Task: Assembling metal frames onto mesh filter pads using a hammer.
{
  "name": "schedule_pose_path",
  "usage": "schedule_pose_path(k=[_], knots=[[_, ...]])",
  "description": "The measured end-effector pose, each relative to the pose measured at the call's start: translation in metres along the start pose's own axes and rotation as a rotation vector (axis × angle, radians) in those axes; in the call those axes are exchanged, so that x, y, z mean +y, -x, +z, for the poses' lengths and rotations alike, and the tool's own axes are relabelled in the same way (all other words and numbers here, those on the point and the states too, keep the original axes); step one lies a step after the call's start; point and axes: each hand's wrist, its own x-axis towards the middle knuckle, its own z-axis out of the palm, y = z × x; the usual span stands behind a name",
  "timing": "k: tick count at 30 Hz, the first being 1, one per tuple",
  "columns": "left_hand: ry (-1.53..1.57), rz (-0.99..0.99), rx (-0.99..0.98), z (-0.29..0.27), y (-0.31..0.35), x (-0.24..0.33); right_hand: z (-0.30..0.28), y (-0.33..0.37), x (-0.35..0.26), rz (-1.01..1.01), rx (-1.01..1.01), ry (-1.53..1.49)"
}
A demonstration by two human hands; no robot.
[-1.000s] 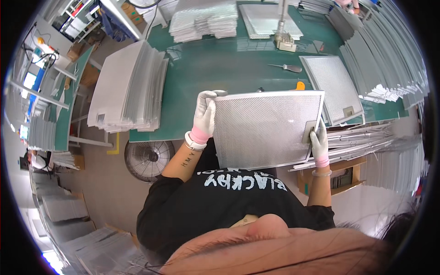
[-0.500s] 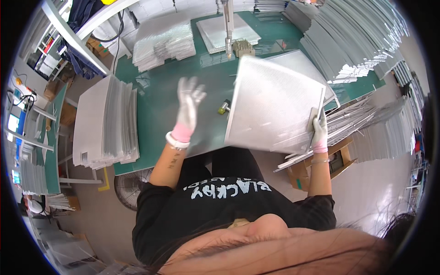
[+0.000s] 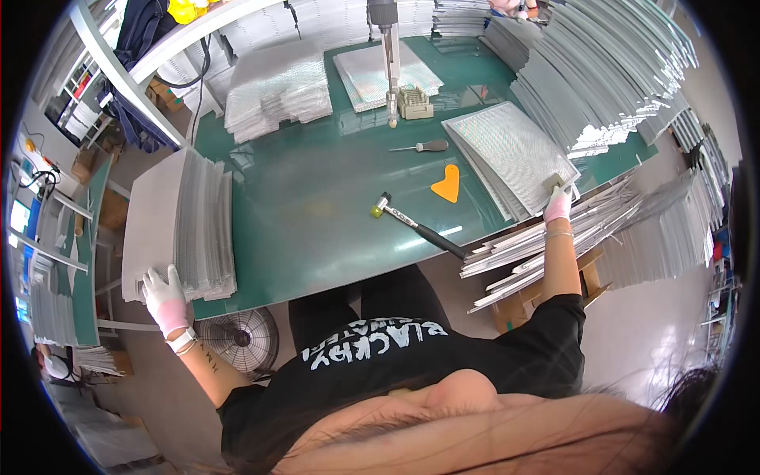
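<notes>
My left hand [image 3: 165,299], in a white glove with a pink cuff, reaches the near corner of the left stack of grey panels [image 3: 152,214]. Its fingers are spread on the top panel. At the right, my gloved right hand [image 3: 558,206] is closed at the near corner of a silvery mesh panel [image 3: 514,154], which lies on a small pile of similar panels. A mallet [image 3: 416,225] with a yellow-green head and black handle lies near the table's front edge. Beyond it are an orange heart-like flat piece [image 3: 447,184] and a screwdriver [image 3: 431,146].
A vertical tool [image 3: 391,71] hangs over the green table [image 3: 293,206] beside a beige ridged block [image 3: 415,103]. Mesh panel stacks [image 3: 277,91] stand at the back, with tall piles [image 3: 609,71] at right. Metal strips [image 3: 538,237] jut past the right edge. A fan [image 3: 241,339] stands below.
The panel in my right hand has moved right and down onto the pile, uncovering the mallet, orange piece and screwdriver. My left hand has moved from mid-table to the left stack.
</notes>
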Motion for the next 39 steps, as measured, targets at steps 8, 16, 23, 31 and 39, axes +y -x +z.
schedule_pose_path(k=[8,16,23,31,39], knots=[[0.072,0.021,-0.294,-0.064,-0.023,0.015,-0.022,0.002,-0.004,-0.045,-0.117,0.547],[-0.056,0.131,-0.365,-0.072,-0.033,0.005,-0.015,0.034,0.000,-0.129,-0.045,0.538],[-0.131,0.094,0.098,-0.074,-0.005,0.007,-0.024,0.028,0.000,-0.019,-0.043,0.023],[0.544,0.736,0.618,-0.062,0.078,0.085,-0.039,0.059,-0.036,-0.049,-0.233,-0.404],[1.177,0.838,-0.357,0.002,0.108,0.191,-0.017,0.153,-0.073,-0.103,-0.542,-0.303]])
